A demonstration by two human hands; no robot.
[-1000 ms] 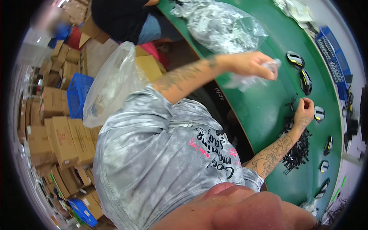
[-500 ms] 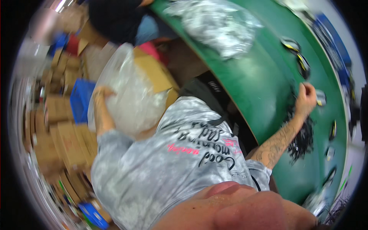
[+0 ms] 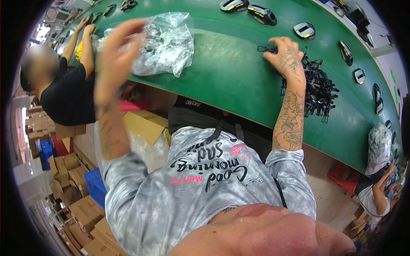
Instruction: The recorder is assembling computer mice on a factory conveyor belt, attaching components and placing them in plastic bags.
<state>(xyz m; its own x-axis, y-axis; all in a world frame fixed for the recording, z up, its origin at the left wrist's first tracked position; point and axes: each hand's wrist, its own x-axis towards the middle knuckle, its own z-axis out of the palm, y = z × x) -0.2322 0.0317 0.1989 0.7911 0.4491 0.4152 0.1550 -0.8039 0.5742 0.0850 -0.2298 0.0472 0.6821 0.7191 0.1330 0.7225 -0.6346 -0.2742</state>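
Left hand [image 3: 115, 57] neared clear bag [image 3: 173, 48] (contents unclear).

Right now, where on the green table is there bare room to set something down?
The widest bare patch of green table lies between the left plastic bag and the right hand. Another lies between the crowded black-parts pile and the far-right bag.
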